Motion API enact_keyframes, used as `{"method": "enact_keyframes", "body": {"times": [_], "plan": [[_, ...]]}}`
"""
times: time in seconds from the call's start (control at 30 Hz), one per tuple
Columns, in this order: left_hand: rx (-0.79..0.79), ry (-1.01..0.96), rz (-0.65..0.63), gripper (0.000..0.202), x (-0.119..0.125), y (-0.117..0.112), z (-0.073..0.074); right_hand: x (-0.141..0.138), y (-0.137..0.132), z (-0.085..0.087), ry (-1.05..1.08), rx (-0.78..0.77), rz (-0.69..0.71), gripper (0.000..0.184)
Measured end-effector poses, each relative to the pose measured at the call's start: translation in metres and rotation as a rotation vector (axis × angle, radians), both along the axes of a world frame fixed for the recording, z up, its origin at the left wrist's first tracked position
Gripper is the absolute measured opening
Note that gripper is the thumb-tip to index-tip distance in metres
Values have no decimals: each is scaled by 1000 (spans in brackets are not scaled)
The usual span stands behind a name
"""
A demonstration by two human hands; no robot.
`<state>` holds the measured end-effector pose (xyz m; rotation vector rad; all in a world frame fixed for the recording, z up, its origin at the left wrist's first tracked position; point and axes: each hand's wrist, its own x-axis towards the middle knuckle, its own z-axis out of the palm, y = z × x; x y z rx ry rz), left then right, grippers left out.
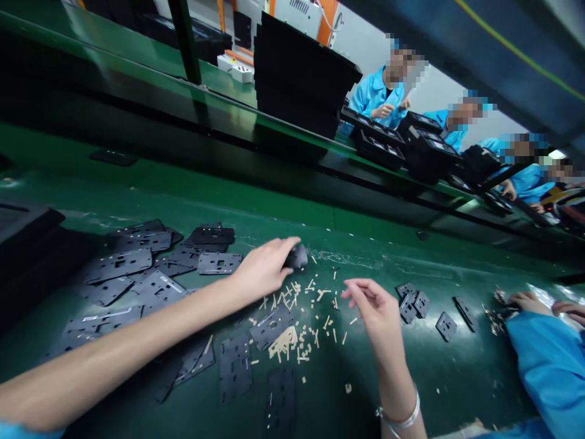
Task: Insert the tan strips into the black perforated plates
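Plates (272,326) — black, slotted, scattered

Super wide fisheye look: the green workbench (292,207) bends hard toward the edges, and the corners go a bit soft. Bright overhead light leaves whitish glare on the glossy surface, and a lamp (556,154) far right is blown out. The left hand (261,268) casts only a faint shadow, but it's nearly black beneath the upper conveyor rail (137,73).
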<state>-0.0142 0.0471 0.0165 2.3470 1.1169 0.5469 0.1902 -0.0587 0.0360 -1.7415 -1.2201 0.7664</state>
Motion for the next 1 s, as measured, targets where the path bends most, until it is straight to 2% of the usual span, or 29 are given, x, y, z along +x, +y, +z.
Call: {"method": "enact_keyframes", "body": {"times": [0.07, 0.17, 0.23, 0.3, 0.37, 0.43, 0.57, 0.67, 0.77, 0.9, 0.97, 1.0], "plan": [[61, 70, 96, 42, 9, 33, 0, 15, 7, -2, -223, -36, -29, 20], [114, 61, 199, 39, 20, 81, 4, 29, 20, -6, -571, -150, 30, 15], [136, 41, 265, 47, 24, 102, 7, 33, 28, -8, -748, -216, 65, 15], [156, -1, 314, 53, 24, 109, 7, 34, 37, -9, -837, -234, 99, 15], [148, -79, 303, 49, 19, 101, 3, 34, 47, -9, -871, -218, 153, 15], [86, -182, 226, 38, 11, 84, -1, 34, 57, -9, -901, -204, 235, 17], [-155, -346, 93, 24, -10, 42, -4, 34, 74, -11, -931, -208, 357, 14], [-302, -422, 39, 21, -21, 17, 1, 34, 78, -14, -925, -204, 359, 13], [-384, -465, -6, 22, -24, 0, 5, 29, 72, -14, -872, -168, 315, 15], [-458, -475, -65, 22, -20, -15, 6, 4, 51, -9, -686, -120, 314, 13], [-541, -500, -142, 20, -17, -22, 7, -14, 39, -8, -422, -113, 372, 14], [-592, -520, -192, 19, -16, -26, 7, -23, 34, -8, -225, -114, 396, 14]]}}
